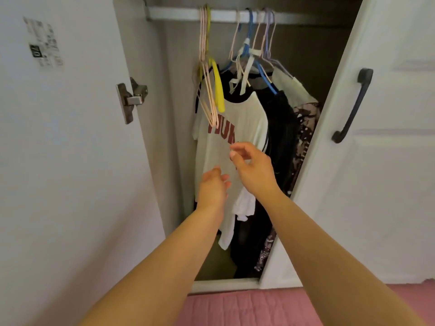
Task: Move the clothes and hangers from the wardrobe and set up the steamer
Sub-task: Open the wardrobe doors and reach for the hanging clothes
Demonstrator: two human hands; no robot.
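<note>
The open wardrobe has a white rail across the top. Several empty pink hangers and a yellow hanger hang at its left. To their right a white T-shirt with red letters hangs in front of dark clothes, a patterned garment and a blue hanger. My left hand is held out low before the T-shirt, fingers apart, holding nothing. Slightly higher, my right hand hovers with curled, separated fingers, empty. No steamer is in view.
The left wardrobe door stands open with a metal hinge and a paper label. The right door is ajar and carries a black handle. A pink bed cover lies at the bottom edge.
</note>
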